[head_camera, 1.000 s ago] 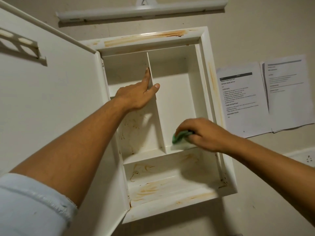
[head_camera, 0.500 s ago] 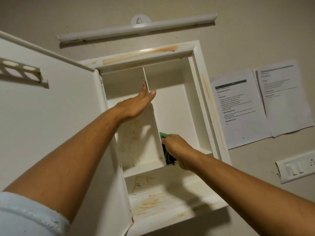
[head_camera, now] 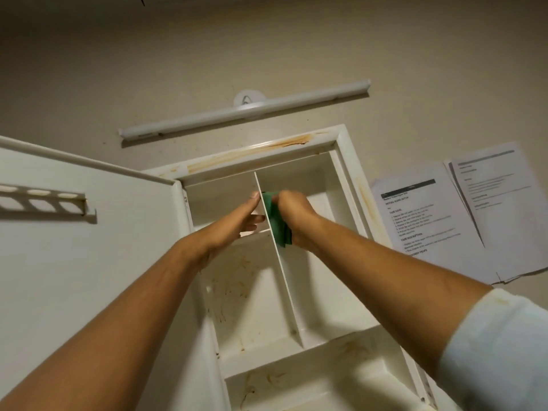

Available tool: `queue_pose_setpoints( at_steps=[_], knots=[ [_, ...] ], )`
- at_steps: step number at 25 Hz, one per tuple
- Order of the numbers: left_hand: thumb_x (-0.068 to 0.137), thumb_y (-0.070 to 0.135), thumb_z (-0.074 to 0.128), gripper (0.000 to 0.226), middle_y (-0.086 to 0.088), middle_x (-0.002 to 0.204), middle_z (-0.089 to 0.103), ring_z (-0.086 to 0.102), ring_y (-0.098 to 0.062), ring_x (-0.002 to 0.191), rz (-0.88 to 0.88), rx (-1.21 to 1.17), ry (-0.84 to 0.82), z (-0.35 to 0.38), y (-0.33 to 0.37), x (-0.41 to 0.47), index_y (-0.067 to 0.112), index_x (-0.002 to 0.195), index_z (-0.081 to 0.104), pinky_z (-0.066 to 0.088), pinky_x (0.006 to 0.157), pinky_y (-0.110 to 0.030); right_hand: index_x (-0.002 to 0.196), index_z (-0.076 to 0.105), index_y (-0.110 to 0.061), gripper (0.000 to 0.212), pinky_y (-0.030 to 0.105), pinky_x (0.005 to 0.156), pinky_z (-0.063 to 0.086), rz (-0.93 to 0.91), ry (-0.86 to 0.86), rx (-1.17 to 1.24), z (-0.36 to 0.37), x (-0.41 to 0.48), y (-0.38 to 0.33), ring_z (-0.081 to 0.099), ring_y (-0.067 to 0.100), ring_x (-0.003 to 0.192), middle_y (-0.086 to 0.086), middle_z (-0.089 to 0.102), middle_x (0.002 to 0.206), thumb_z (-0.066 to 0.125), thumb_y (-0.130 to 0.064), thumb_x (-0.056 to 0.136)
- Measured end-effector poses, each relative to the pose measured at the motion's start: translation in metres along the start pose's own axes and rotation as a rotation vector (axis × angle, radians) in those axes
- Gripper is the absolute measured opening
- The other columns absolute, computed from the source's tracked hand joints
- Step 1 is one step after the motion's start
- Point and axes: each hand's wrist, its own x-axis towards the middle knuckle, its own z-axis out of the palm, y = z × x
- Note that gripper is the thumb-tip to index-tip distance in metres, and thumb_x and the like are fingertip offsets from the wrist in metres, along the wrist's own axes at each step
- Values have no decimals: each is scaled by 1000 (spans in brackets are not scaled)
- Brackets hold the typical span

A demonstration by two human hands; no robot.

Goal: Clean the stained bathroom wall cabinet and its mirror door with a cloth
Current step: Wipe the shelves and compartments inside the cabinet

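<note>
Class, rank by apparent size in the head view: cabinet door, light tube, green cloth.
1. cabinet door, nearest the camera
2. light tube
3. green cloth, partly hidden by the right hand

The cloth is green, the cabinet white with orange-brown streaks, the wall beige.

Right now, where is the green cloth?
Head view: the green cloth is in the right hand, against the right face of the vertical divider near its top; the left hand touches the other face.

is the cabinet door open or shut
Open: the door stands out to the left, and the stained compartments of the cabinet are exposed.
</note>
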Motion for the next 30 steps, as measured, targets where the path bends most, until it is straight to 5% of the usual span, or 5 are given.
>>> queue_pose_setpoints(
  at_steps=[8,13,18,22,30],
  knots=[
    [87,81,20,78,13,156,45,59,-10,129,5,-145,77,-7,-9,2,45,156,27,30,122,-49,100,64,-4,17,32,64,53,76,-62,-471,-33,-25,59,65,29,79,15,65,89,49,-11,95],
    [91,79,16,30,10,157,45,56,-14,133,15,-184,73,-8,-2,-3,70,98,43,27,123,-51,99,67,-13,19,46,78,61,-233,-47,-248,5,49,-11,69,31,83,12,70,89,50,-19,100],
    [90,79,15,26,10,158,43,58,-12,130,33,-189,44,-7,-3,-5,72,100,38,27,123,-51,87,67,-14,17,34,65,54,-127,-84,-653,-35,-6,63,67,27,79,9,70,85,52,-16,94],
    [84,83,17,32,12,159,41,60,-11,127,39,-181,48,-7,-6,-2,74,104,41,30,121,-47,101,64,-6,15,38,74,56,-188,-69,-455,3,57,-19,65,27,83,13,65,91,50,-13,99],
    [89,82,17,80,16,158,42,65,1,111,27,-171,64,-7,-9,3,44,158,28,39,94,-25,96,65,-5,14,32,59,51,-76,-163,-652,-29,20,35,64,27,76,14,66,88,52,-11,96]
  ],
)
